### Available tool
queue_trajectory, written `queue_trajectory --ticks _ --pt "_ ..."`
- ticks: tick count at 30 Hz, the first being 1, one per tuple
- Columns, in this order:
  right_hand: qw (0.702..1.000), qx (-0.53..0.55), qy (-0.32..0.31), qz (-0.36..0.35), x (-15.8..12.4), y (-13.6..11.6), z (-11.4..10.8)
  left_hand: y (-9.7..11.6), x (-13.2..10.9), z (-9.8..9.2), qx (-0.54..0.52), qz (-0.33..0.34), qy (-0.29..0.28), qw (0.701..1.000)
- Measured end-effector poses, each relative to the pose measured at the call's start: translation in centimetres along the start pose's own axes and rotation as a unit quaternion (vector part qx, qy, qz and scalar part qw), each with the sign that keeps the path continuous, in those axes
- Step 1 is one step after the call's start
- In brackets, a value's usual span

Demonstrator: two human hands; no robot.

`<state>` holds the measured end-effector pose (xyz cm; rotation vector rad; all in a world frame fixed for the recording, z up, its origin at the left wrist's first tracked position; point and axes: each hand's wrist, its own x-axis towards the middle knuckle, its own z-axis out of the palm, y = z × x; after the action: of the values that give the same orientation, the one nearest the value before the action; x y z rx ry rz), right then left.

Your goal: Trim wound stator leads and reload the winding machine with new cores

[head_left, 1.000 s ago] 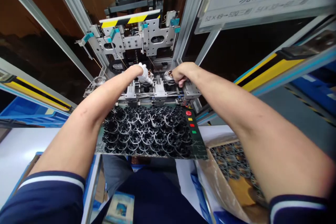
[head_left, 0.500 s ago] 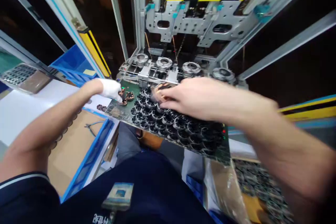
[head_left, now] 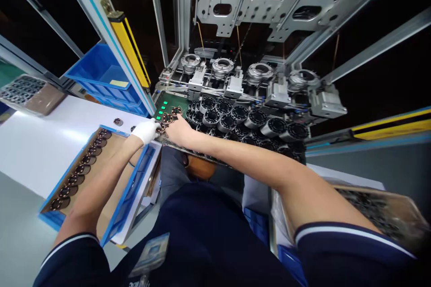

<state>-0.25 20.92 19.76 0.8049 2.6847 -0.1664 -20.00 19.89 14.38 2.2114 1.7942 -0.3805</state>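
Small round copper-wound stator rings [head_left: 167, 118] lie on the green machine panel [head_left: 175, 104], at its left end beside the heap of bare black toothed stator cores [head_left: 242, 121]. White-gloved left hand [head_left: 145, 130] and bare right hand [head_left: 178, 129] meet there, fingers curled on the rings; exact grip cannot be told. Left, a cardboard-lined blue plastic tray [head_left: 134, 179] holds a row of wound rings on the white bench [head_left: 40, 152].

head cam | worn | faces forward-down | close over machine bench [head_left: 235, 98]
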Motion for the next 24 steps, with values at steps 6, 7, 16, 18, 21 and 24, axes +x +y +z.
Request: queue_trajectory --ticks 6,7,16,18,21,24 --pt "0.987 0.073 0.139 -0.028 -14.2 2.9 2.6 4.6 -3.1 -2.9 -0.079 0.113 0.253 0.958" --pt "0.972 0.079 0.219 0.015 -16.3 3.7 2.9 5.8 -3.2 -3.4 -0.1 0.16 0.311 0.932" --pt "0.905 0.027 0.371 0.205 -18.0 8.4 6.7 15.0 2.2 -3.9 -0.048 0.235 0.382 0.892" --pt "0.907 0.026 0.376 0.185 -18.2 8.3 6.8 15.1 2.1 -3.8 -0.062 0.234 0.387 0.89" --pt "0.893 0.042 0.422 0.152 -20.2 8.3 5.2 14.3 0.7 -4.5 -0.123 0.23 0.416 0.871" --pt "0.868 0.102 0.469 0.129 -22.0 10.3 1.6 12.8 -0.2 -7.3 -0.214 0.194 0.428 0.856"
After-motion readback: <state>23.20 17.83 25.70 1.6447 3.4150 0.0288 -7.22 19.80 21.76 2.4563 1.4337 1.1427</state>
